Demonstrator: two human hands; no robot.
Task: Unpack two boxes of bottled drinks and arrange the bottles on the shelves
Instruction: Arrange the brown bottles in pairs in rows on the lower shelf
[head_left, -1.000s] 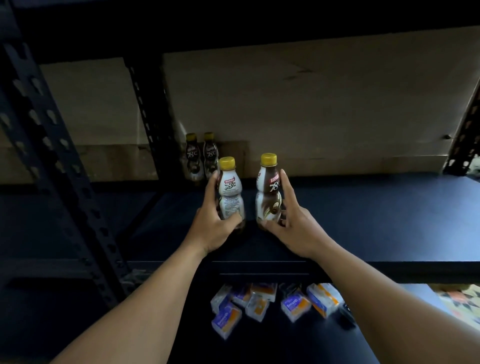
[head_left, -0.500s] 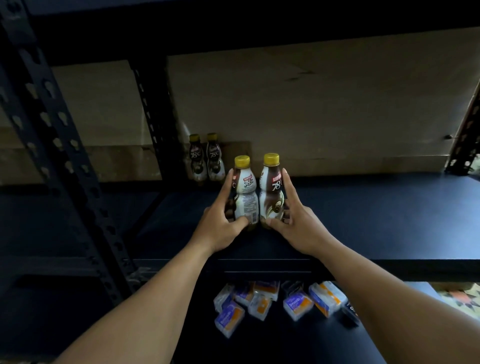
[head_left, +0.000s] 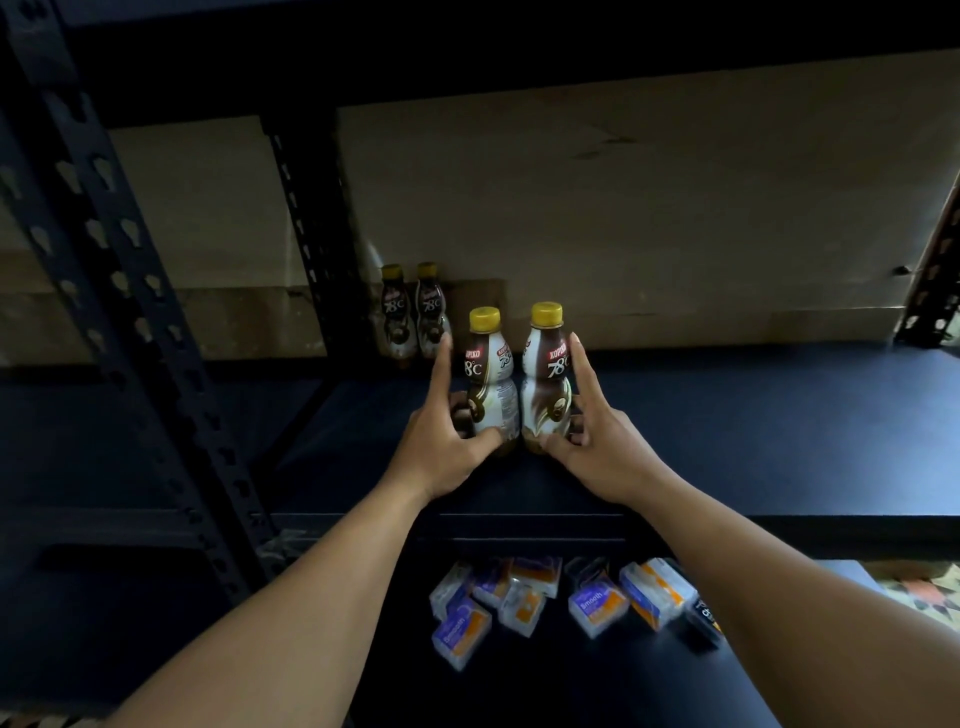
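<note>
Ahead, back bottles (head_left: 393, 317) stand beside the post (head_left: 311, 218) — left hand (head_left: 441, 457) grips left bottle (head_left: 493, 374), right hand (head_left: 602, 457) right bottle (head_left: 545, 374); packs (head_left: 595, 605) below.

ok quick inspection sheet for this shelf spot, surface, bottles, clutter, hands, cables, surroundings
surface: dark shelf board, matte, with bottles at its left part
job's things: left bottle and right bottle, yellow caps, upright and close side by side; back pair of bottles by the rear post
clutter: small wrapped packs scattered on the shelf below
hands: left hand grips the left bottle, right hand grips the right bottle, index fingers lying up the outer sides
cables: nothing seen
surroundings: black slotted rack posts; brown board backing; dim light
</note>
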